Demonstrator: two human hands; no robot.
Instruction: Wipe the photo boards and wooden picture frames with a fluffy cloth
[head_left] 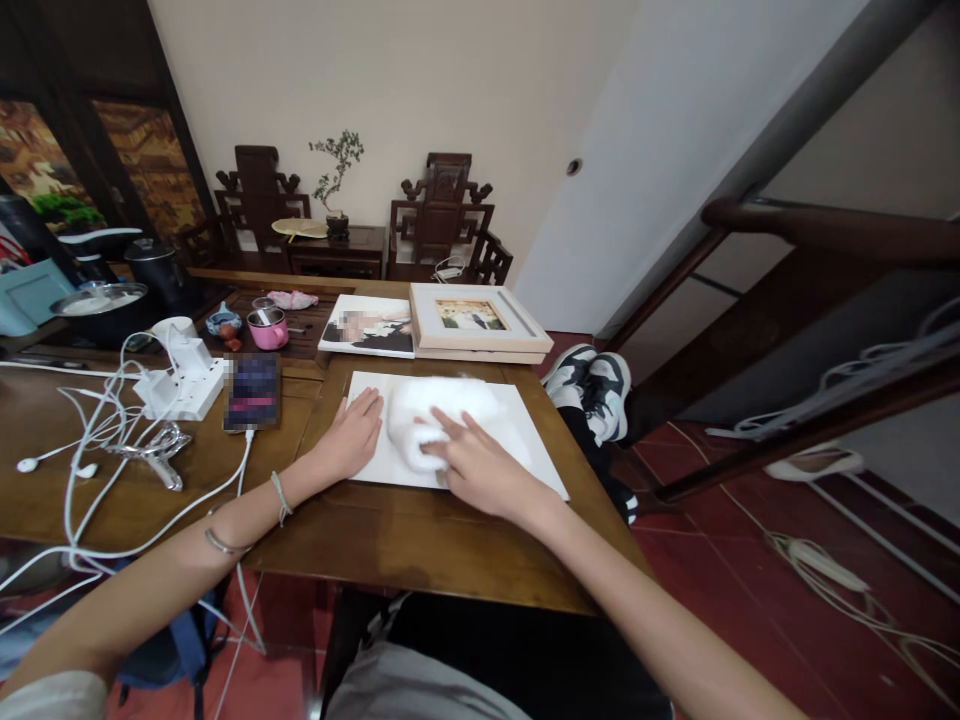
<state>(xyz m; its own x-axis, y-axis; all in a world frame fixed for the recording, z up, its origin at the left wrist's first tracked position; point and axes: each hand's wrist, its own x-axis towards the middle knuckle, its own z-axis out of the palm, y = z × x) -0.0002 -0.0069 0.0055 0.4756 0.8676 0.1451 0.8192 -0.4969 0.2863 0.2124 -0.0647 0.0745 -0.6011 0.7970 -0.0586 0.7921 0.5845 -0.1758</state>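
Centre frame on our brown wooden desk point(420, 540): our left hand point(352, 440) lies flat, fingers stretched, pinning the white rectangular board point(525, 440). Our right hand point(480, 465) presses spread fingers on the fluffy white cloth point(442, 405), gripping nothing. Looks mid-wipe to us. The far edge, by the pale wooden picture frame point(480, 320), needs more reach.

I see a soft white cloth point(439, 405) on a smooth, matt white board point(525, 440), over a glossy dark wooden table point(420, 545).
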